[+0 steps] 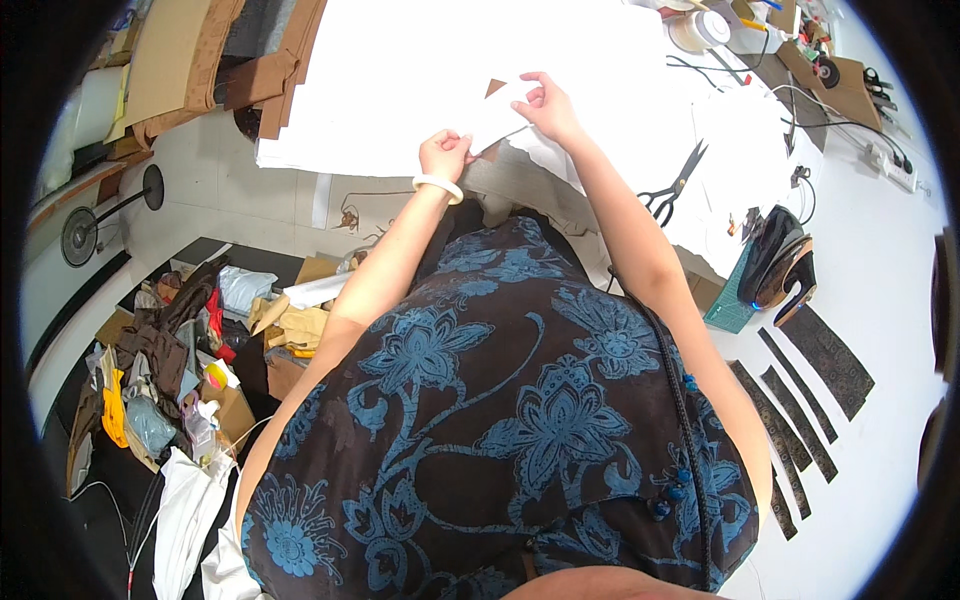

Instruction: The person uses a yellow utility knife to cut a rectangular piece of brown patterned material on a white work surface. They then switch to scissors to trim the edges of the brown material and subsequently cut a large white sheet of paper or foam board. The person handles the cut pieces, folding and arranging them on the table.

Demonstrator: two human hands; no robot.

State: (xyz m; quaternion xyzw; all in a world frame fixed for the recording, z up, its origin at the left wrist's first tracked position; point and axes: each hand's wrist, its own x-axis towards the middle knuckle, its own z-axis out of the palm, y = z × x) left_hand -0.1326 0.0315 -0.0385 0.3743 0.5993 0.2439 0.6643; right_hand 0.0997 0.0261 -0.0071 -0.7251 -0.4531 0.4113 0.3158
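A small white piece (493, 118), paper or thin cloth, stretches between my two hands at the near edge of the white-covered table (380, 80). My left hand (445, 156), with a pale bangle on its wrist, pinches the near-left end of the piece. At its far-right end my right hand (548, 107) is closed with thumb and fingertips on the edge. A brown scrap (495, 87) shows just beyond the piece. Grey cloth (530, 188) hangs from the table edge by my lap. Black-handled scissors (677, 185) lie open to the right of my right forearm.
Brown cardboard (180, 65) stands at the far left. A spool (699, 31) and cables sit at the back right. On the right are a dark iron-like appliance (775, 262) and dark patterned strips (825, 360). Heaped fabric scraps (180, 330) lie at the left.
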